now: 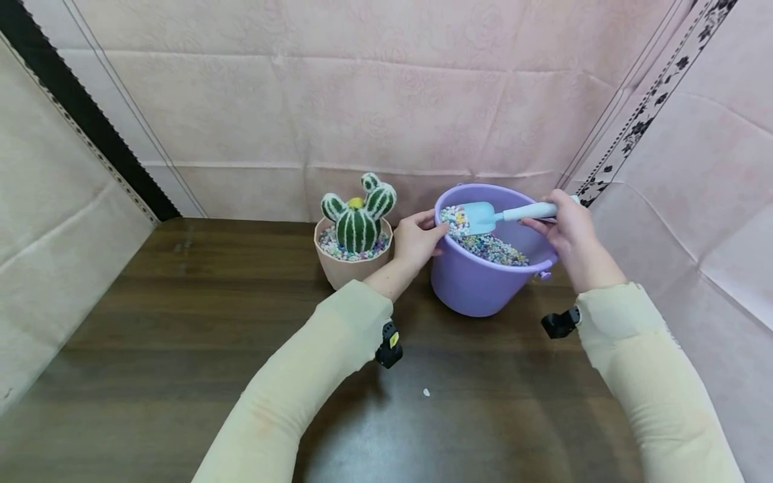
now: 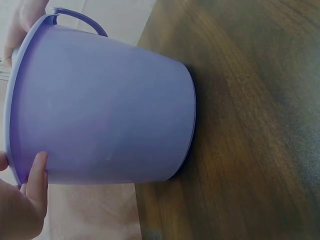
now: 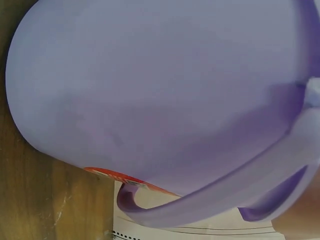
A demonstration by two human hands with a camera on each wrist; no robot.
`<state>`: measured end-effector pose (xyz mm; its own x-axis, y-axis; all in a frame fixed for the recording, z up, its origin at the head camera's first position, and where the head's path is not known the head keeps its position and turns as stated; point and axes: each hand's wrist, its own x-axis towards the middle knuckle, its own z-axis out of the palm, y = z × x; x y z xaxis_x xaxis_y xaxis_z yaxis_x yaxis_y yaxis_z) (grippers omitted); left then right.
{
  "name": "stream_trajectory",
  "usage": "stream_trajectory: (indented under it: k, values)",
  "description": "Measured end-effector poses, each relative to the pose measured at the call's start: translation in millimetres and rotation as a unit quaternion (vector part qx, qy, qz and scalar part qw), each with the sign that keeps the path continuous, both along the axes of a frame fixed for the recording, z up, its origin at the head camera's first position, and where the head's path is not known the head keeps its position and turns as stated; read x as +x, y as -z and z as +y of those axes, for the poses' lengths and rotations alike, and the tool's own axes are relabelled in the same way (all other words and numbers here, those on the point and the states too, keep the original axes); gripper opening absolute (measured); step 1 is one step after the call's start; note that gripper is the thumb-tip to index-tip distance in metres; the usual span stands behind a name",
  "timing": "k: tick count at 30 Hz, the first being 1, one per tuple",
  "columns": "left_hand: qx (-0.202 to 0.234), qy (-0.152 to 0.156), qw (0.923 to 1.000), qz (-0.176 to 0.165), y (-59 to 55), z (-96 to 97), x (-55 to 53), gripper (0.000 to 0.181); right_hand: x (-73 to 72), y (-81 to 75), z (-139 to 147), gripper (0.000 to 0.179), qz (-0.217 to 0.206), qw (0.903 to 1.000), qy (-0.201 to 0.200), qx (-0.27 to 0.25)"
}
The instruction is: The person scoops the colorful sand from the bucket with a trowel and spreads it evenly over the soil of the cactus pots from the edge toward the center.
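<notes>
A purple bucket (image 1: pixel 468 288) partly filled with small multicoloured pebbles (image 1: pixel 496 249) stands on the table, tilted toward the right in the head view. My left hand (image 1: pixel 417 243) grips its left rim, fingers along the outer wall; in the left wrist view a finger (image 2: pixel 37 177) lies against that wall. My right hand (image 1: pixel 570 225) holds the handle of a light blue toy shovel (image 1: pixel 481 218). The shovel's blade is inside the bucket mouth, by pebbles near the left rim. In the right wrist view the bucket's handle (image 3: pixel 220 192) hangs along its side.
Left of the bucket, a knitted cactus (image 1: pixel 356 228) sits in a beige pot (image 1: pixel 347 268) topped with coloured pebbles. A small white bit (image 1: pixel 426 392) lies on the dark wooden table (image 1: pixel 199 376). Pale cloth (image 1: pixel 392 107) hangs behind and at both sides.
</notes>
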<state>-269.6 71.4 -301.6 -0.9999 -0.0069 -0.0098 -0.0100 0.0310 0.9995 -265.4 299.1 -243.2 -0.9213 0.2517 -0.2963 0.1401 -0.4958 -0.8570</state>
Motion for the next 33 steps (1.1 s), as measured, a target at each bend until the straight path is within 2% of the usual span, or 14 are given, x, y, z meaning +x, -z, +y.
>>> stream_trajectory:
  k: [6,12,17,25,29,33]
  values:
    - [-0.004,-0.001,1.0,-0.004,0.7,1.1,0.2,0.041,-2.2,-2.3,16.4,0.011,-0.013,0.9976,0.007,-0.067]
    - [-0.008,-0.004,1.0,-0.001,1.2,0.8,0.0,0.041,-2.9,-0.9,37.0,0.01,-0.031,0.9898,0.009,-0.139]
    - [-0.007,-0.002,1.0,-0.001,-0.2,1.0,0.5,0.041,0.0,2.0,46.8,0.013,-0.031,0.9886,0.023,-0.146]
    - [-0.003,0.015,0.9999,-0.004,1.1,-5.1,4.7,0.04,5.5,5.2,48.2,0.015,-0.022,0.9879,0.019,-0.152]
    - [-0.031,0.041,0.9986,0.011,2.9,-14.7,12.6,0.039,7.8,4.2,46.5,0.012,-0.019,0.987,0.014,-0.159]
    - [-0.047,0.068,0.9962,0.029,2.6,-33.1,23.0,0.04,8.9,1.1,45.5,0.012,-0.019,0.988,0.011,-0.153]
